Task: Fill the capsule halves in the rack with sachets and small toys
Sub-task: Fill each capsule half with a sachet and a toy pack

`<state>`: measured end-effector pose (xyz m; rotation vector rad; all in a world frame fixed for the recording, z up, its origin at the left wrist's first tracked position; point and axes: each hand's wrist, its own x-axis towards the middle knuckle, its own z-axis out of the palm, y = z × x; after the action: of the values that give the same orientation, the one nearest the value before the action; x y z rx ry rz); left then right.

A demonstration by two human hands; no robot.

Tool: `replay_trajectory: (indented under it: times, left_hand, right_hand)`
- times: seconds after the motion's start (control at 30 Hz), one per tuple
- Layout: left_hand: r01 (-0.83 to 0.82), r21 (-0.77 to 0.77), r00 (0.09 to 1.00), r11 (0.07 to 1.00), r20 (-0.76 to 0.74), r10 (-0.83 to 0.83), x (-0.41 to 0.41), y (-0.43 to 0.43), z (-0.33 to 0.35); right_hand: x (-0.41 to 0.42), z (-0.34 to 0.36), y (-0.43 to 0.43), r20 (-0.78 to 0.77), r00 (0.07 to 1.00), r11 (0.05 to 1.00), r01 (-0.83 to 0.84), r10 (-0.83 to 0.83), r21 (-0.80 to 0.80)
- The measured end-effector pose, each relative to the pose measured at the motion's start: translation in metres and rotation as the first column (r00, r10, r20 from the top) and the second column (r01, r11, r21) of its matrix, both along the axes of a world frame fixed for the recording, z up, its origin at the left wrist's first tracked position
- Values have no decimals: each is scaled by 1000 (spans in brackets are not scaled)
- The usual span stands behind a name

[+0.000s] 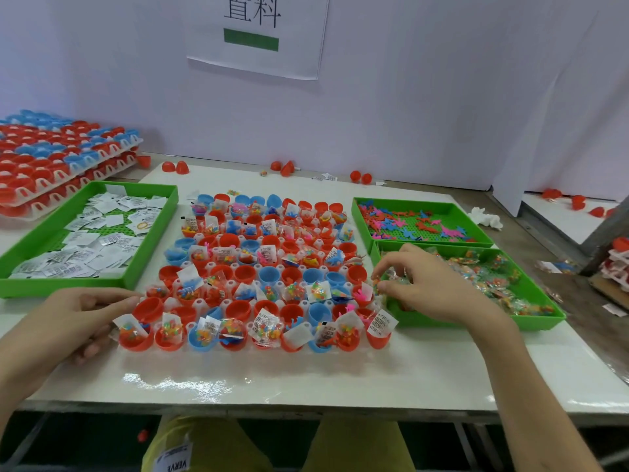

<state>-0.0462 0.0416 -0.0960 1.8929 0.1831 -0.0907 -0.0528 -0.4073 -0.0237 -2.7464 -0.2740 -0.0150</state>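
My right hand (432, 287) pinches toy packets (490, 284) in the bench's right-edge tray (476, 324); a snagged clump could scatter across the rack (200, 304).

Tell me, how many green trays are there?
3. Left tray holds white sachets; far right tray holds flat toys; near right tray holds clear bags, under the right hand.

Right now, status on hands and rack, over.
Left hand rests beside rack. Right hand pinches packet in tray. Rack partly filled. Nothing in the way.
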Motion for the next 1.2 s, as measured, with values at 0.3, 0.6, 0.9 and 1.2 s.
replay_trajectory:
  times: [0.3, 0.6, 0.9, 1.2]
  left_hand:
    - [13, 7, 1000, 1000, 15, -13, -1, -2, 0]
    - [15, 13, 1000, 1000, 7, -15, -2, -2, 1]
    - [10, 14, 1000, 1000, 11, -10, -1, -1, 1]
    - [-2, 0, 1000, 1000, 14, 2, -2, -1, 0]
  right_hand:
    - [0, 7, 0, 72, 996, 990, 45, -56, 137]
    - [-2, 3, 9, 132, 986, 980, 74, -100, 187]
    - [-6, -5, 5, 127, 988, 985, 62, -83, 163]
    - [-6, -5, 2, 66, 997, 987, 21, -32, 160]
